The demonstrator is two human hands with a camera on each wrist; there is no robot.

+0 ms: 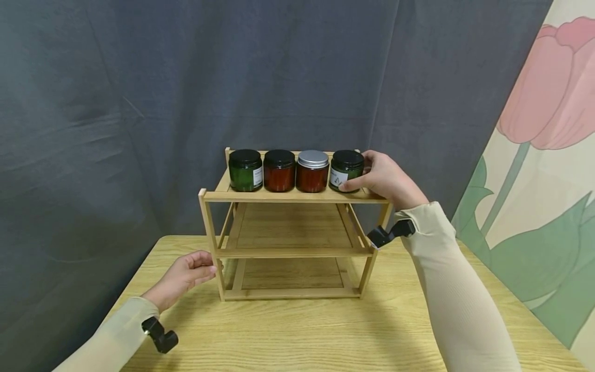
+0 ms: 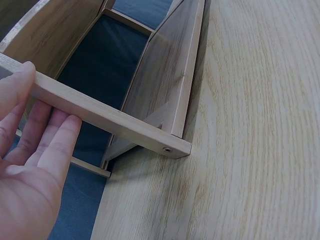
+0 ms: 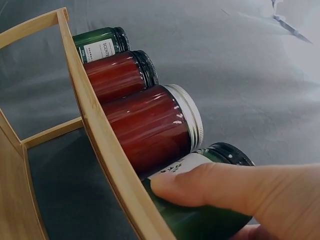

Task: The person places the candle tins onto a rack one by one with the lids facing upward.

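A wooden three-tier rack (image 1: 297, 253) stands on the table with a row of jars along its top. My right hand (image 1: 388, 178) grips the rightmost jar, a green jar (image 1: 346, 170) with a black lid and white label; the thumb lies across its front. Left of it are a reddish-brown jar (image 1: 312, 171) with a silver lid, another reddish-brown jar (image 1: 279, 171) with a black lid, and a labelled green jar (image 1: 245, 171). Low at the rack's left side, my left hand (image 1: 186, 276) pinches the front leg (image 2: 120, 119) between thumb and fingers.
The wood-grain table (image 1: 288, 330) extends in front of the rack and to both sides. A dark grey curtain (image 1: 288, 77) hangs right behind it. At the right is a wall panel (image 1: 539, 170) painted with a pink tulip.
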